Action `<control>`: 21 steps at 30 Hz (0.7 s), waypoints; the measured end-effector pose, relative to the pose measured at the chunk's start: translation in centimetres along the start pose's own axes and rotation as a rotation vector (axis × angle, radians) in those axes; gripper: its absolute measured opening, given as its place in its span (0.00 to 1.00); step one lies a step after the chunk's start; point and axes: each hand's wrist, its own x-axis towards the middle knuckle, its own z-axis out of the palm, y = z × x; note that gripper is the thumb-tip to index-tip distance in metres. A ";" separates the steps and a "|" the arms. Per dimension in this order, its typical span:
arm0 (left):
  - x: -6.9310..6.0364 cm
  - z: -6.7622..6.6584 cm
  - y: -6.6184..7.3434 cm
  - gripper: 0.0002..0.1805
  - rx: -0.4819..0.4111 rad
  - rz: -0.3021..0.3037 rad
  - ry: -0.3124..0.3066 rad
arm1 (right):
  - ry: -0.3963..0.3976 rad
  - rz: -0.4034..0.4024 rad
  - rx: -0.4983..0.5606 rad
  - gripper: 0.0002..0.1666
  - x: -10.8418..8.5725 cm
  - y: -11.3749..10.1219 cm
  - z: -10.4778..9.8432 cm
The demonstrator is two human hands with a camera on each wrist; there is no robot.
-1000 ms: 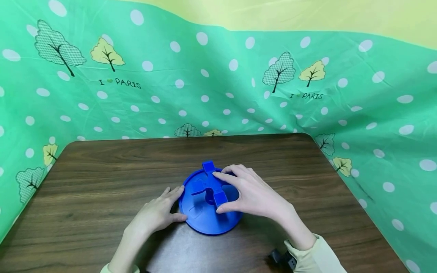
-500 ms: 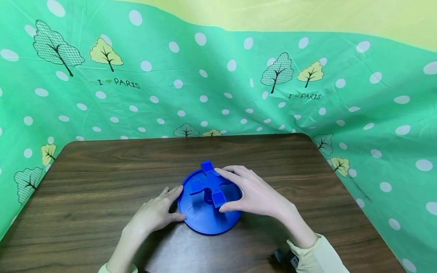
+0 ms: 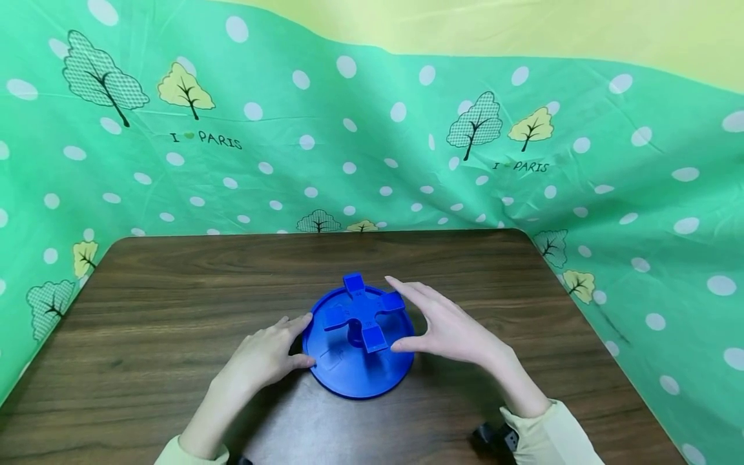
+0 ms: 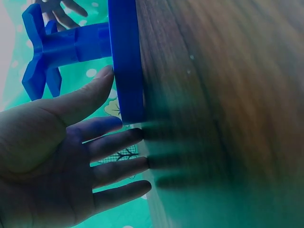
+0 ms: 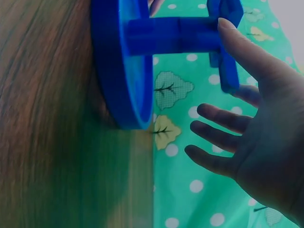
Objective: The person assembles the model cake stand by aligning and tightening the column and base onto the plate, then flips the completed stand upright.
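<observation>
A blue round plastic base [image 3: 354, 380] with a raised rim lies on the table. From its middle rises a blue post [image 5: 173, 35], topped by a blue cross-shaped piece [image 3: 361, 312] with stubby, bent-ended arms. My left hand [image 3: 261, 358] rests its thumb and index finger against the base's left rim; in the left wrist view its other fingers extend straight past the edge. My right hand [image 3: 453, 326] is spread beside the cross piece, on its right, holding nothing. In the right wrist view its thumb [image 5: 242, 45] overlaps the cross; whether it touches I cannot tell.
The dark wood-grain table [image 3: 192, 284] is enclosed by a green dotted curtain [image 3: 349, 142] at the back and sides. A black device [image 3: 494, 439] sits at the right wrist by the sleeve.
My right hand has released the cross piece and drawn back to the right, its fingers spreading wider and uncovering the right arm of the cross. The left hand has stayed at the rim.
</observation>
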 end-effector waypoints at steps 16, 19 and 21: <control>1.0 -0.1 -0.3 0.37 0.099 0.050 0.097 | 0.027 0.037 -0.021 0.55 0.5 2.6 0.6; 1.2 -0.2 -0.3 0.35 0.115 0.059 0.112 | 0.038 0.055 -0.035 0.53 0.6 2.9 0.7; 1.4 -0.3 -0.3 0.35 0.125 0.062 0.118 | 0.042 0.062 -0.044 0.52 0.6 3.2 0.9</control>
